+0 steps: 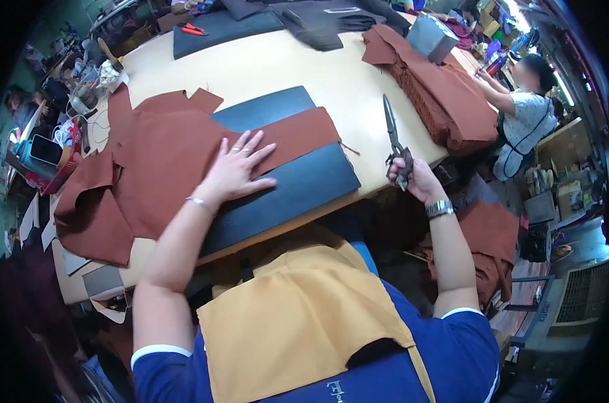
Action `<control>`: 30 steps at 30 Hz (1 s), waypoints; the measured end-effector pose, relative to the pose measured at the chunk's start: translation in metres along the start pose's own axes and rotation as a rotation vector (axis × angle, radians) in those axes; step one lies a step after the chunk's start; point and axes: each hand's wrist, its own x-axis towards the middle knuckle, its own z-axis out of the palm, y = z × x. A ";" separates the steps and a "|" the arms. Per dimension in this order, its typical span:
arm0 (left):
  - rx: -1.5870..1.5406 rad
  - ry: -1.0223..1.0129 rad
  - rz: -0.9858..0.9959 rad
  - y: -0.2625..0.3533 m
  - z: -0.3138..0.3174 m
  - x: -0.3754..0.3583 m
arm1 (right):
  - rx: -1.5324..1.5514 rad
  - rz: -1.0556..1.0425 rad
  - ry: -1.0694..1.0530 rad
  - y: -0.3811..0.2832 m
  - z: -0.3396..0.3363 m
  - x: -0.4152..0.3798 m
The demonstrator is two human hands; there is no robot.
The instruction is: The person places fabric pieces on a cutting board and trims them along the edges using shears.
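My left hand (pixel 240 164) lies flat with fingers spread, pressing on a rust-brown piece of fabric (pixel 167 144). A strip of that fabric runs out to the right over a dark blue-black board (pixel 291 185), and its end has a loose thread. My right hand (pixel 415 178) is wrapped round the handles of a pair of scissors (pixel 394 131), beside the table's front edge. The blades point up and away from me and look closed, apart from the fabric.
A stack of rust-brown fabric (pixel 439 94) lies at the table's right, with a grey metal block (pixel 432 39) on it. Red-handled pliers or snips (pixel 193 29) rest on dark cloth (pixel 227 33) at the back. A co-worker (pixel 526 101) sits at the right. A red basket (pixel 66 168) stands left.
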 end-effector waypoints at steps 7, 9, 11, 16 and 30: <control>-0.047 -0.062 0.017 -0.036 -0.031 -0.064 | 0.222 -0.005 -0.066 0.052 0.038 -0.090; -0.027 -0.058 -0.041 -0.029 -0.034 -0.057 | 0.150 0.055 -0.072 0.063 0.045 -0.103; -0.006 0.055 -0.052 -0.015 -0.028 -0.041 | 0.052 0.138 -0.109 0.075 0.047 -0.106; -0.120 0.186 -0.038 0.028 0.000 0.009 | 0.038 0.132 -0.172 0.089 0.063 -0.108; -0.317 0.209 0.020 0.038 0.019 0.011 | 0.313 0.273 -0.443 0.103 0.054 -0.100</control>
